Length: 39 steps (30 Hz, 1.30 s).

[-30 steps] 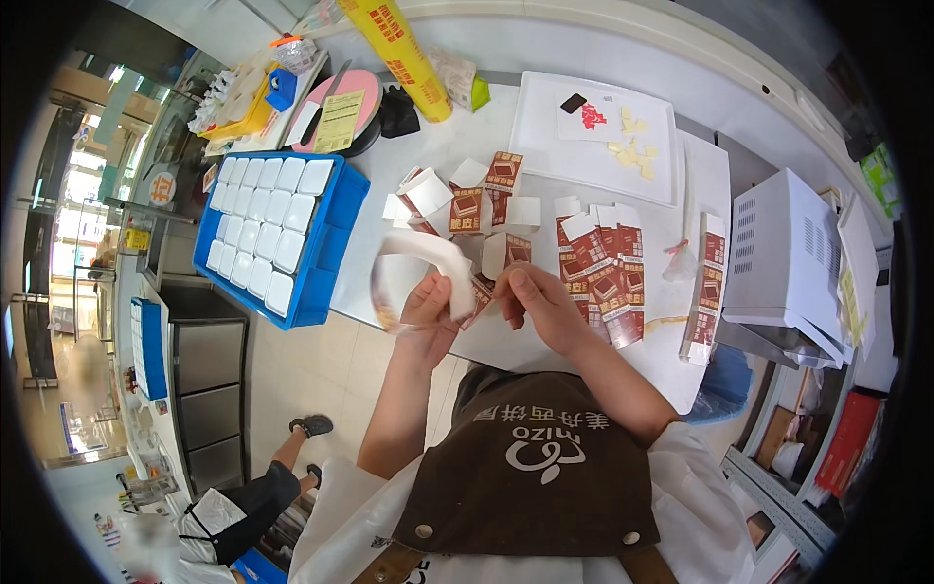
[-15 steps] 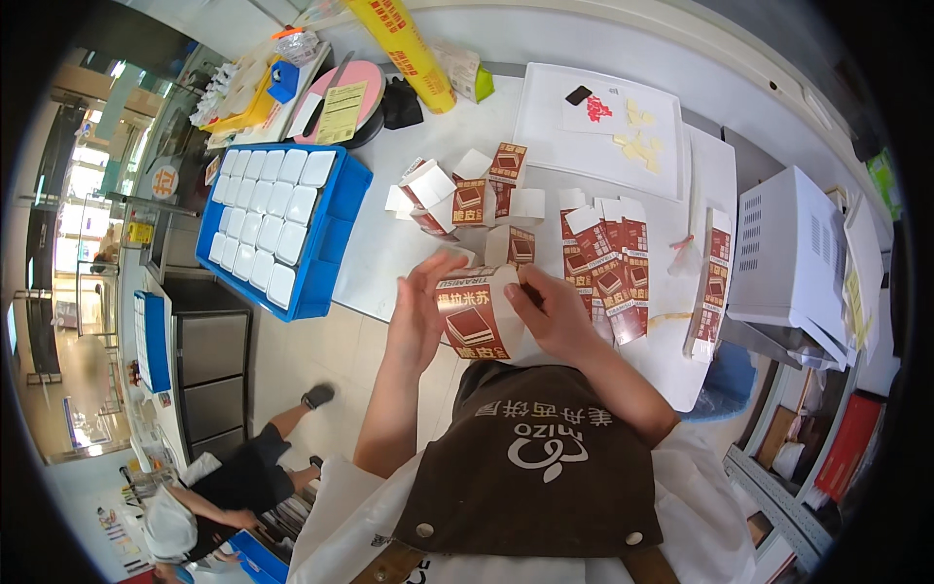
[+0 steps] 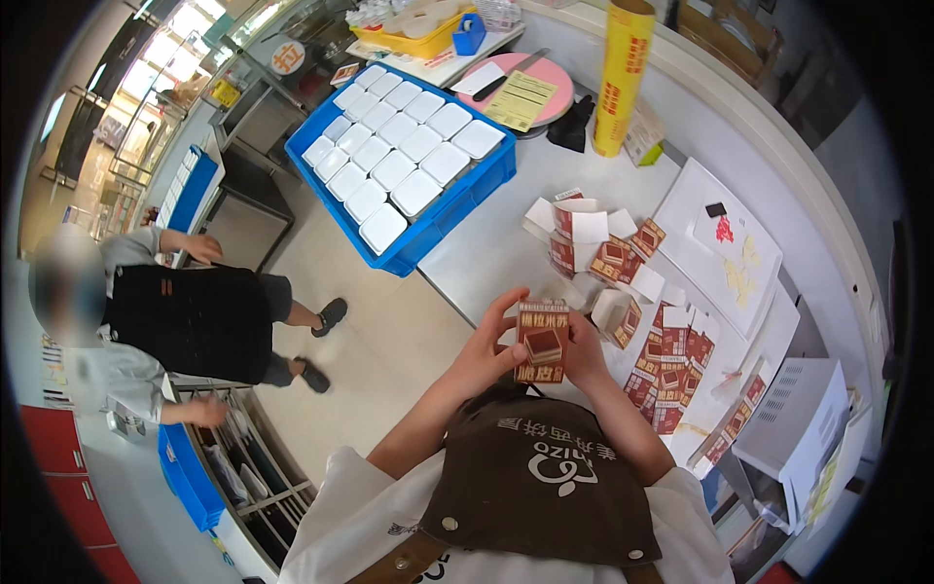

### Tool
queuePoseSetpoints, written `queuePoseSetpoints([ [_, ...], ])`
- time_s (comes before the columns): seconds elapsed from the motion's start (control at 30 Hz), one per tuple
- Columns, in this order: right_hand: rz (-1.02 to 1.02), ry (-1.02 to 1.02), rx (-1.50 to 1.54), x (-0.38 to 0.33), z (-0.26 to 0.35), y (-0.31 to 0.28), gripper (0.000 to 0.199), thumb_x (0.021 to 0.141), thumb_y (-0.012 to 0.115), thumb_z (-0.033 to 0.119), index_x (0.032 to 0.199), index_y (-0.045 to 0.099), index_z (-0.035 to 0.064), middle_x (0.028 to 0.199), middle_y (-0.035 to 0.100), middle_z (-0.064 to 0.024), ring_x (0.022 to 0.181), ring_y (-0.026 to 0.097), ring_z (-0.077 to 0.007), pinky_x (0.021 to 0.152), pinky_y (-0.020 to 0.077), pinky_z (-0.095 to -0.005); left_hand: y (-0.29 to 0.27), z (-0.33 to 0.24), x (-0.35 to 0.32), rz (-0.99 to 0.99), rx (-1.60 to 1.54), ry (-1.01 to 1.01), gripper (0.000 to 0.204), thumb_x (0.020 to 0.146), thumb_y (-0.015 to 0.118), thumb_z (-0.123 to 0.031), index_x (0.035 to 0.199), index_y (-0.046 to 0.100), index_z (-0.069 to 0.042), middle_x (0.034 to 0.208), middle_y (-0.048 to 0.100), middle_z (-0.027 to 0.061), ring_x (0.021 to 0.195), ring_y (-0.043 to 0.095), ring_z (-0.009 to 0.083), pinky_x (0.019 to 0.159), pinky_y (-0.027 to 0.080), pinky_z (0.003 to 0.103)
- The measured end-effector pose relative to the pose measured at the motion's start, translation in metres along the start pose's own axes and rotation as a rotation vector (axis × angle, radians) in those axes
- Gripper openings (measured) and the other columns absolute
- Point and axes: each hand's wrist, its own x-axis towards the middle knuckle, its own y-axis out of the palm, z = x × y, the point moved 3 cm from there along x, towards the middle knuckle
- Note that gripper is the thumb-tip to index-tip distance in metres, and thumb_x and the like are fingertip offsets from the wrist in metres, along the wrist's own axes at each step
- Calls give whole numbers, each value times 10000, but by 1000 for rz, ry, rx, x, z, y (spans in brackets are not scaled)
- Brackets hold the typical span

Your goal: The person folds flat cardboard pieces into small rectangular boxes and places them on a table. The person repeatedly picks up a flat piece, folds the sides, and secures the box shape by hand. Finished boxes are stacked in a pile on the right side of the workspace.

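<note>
Close in front of my apron I hold a small brown-and-white printed carton [image 3: 542,343] between both hands. My left hand [image 3: 486,348] is closed on its left side, with the thumb across the printed front. Wrapped round the right side is my right hand [image 3: 586,355], its fingers partly hidden by the box. Just beyond it on the table stands an open carton [image 3: 615,316]. Farther off is a cluster of opened cartons [image 3: 582,226]. Flat unfolded cartons [image 3: 671,365] lie overlapping to the right of my right hand.
A blue crate [image 3: 467,200] of white-lidded tubs sits at the table's left edge. Behind are a pink round board [image 3: 545,83] with a knife, a yellow roll [image 3: 623,83] and a white tray [image 3: 696,190]. A person [image 3: 195,321] stands at the left.
The carton has gone from partly spread to a squared-up box, with my left fingers now closed round it. The view has turned left, bringing more of the other person in.
</note>
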Motion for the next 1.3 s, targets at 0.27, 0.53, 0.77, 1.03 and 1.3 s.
queuePoseSetpoints([
  [0.27,366,262,-208,125,37,66,331,1000,558,343,1064,640,29,754,645,-38,584,581,-114,555,462,-271,-129,32,-21,-335,-392,-112,726,929,603,-455,1473,318,-68,1391,505,120,1266,533,249,1028,472,405],
  [0.53,154,-23,-964,293,1,162,354,924,588,304,1149,639,34,865,709,-153,715,691,-256,685,541,-412,-167,29,-36,-356,-570,-161,686,915,506,-248,1524,240,-81,1419,470,150,1282,521,288,1033,489,435],
  [0.77,87,97,-727,324,-7,205,317,927,559,261,1113,664,27,1040,701,-131,910,669,-285,785,528,-408,-190,32,-28,-312,-559,-141,736,914,552,-358,1526,241,-94,1408,484,142,1250,549,273,1008,507,427],
  [1.03,19,1,-362,277,9,205,191,911,590,198,965,638,21,845,649,-79,760,612,-188,668,483,-336,-221,83,-43,-537,-809,-279,490,999,415,-442,1351,522,-117,1259,611,44,1119,570,223,926,454,439],
  [1.3,153,128,-164,199,40,141,143,895,620,134,818,612,14,651,597,-27,610,556,-91,551,438,-265,-252,137,-45,-643,-791,-48,541,972,481,-422,1406,486,-98,1251,612,41,1217,531,215,965,446,420],
])
